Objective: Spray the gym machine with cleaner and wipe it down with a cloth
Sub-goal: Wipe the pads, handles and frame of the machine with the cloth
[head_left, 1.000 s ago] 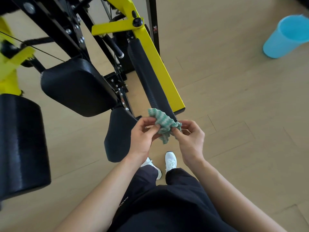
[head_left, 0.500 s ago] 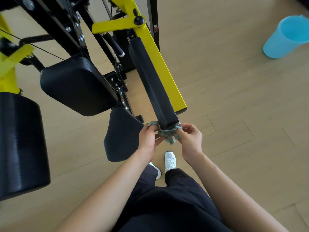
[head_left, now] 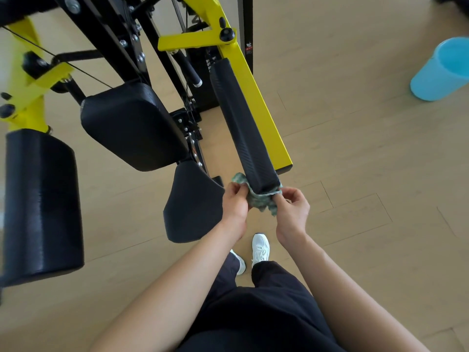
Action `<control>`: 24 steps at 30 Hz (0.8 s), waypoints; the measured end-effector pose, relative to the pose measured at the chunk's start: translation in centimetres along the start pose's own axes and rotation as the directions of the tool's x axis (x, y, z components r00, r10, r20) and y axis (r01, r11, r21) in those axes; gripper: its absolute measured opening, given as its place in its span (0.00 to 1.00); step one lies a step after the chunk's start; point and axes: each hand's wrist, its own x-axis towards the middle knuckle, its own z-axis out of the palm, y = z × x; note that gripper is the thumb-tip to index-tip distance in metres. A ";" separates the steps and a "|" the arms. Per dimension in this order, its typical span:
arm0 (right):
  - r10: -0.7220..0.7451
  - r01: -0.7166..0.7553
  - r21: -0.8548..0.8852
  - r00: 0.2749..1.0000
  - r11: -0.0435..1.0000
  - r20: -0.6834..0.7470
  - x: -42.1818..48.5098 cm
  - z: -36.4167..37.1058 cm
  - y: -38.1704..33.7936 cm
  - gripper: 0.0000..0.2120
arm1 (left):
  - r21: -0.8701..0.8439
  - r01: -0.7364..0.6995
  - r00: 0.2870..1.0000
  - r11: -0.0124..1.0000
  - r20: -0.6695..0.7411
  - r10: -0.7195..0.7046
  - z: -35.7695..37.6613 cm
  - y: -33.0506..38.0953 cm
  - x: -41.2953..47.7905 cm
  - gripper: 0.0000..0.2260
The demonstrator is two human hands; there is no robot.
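1. Fingers (head_left: 238, 189) of my left hand (head_left: 234, 203) are curled and pinch the left end of the green cloth (head_left: 258, 201). The fingers (head_left: 280, 199) of my right hand (head_left: 291, 210) are clamped on its right end.
2. The cloth is slung under the near tip of the long black pad (head_left: 241, 123) and touches it. One corner stands up at the tip's 9 o'clock side, and a loose tail hangs at 6 o'clock between my hands.
3. A second ago the cloth was a bunched wad held up in front of the pad's tip, hiding it. Half a second ago it had dropped beneath the tip. Now it cradles the tip like a sling, and the left corner has climbed up the pad's side.
4. My hands have spread apart since then: the left sits at 7 o'clock of the tip, the right at 5 o'clock.
5. The pad lies along the yellow arm (head_left: 261, 105) of the gym machine (head_left: 114, 34) and runs away from me toward 12 o'clock.
6. At 2 o'clock a blue bucket (head_left: 441, 72) stands on the wooden floor (head_left: 355, 153), well apart from the machine, where it stood before. My white shoes (head_left: 260, 246) show at 6 o'clock below my hands.
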 end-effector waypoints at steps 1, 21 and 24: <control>0.021 -0.022 -0.016 1.000 1.000 -0.006 0.4 0.1 0.7 0.03 | 0.019 0.030 1.000 0.999 0.002 -0.030 0.1 -0.2 0.3 0.09; -0.108 0.413 -0.439 0.815 0.798 0.569 -9.3 10.9 3.7 0.06 | 0.146 -0.201 0.940 0.969 -0.249 0.233 -22.7 1.0 -7.2 0.07; -0.122 0.446 -0.383 0.764 0.809 0.633 -12.4 15.1 3.6 0.08 | 0.220 -0.277 0.880 0.935 -0.334 0.339 -26.1 2.2 -9.4 0.11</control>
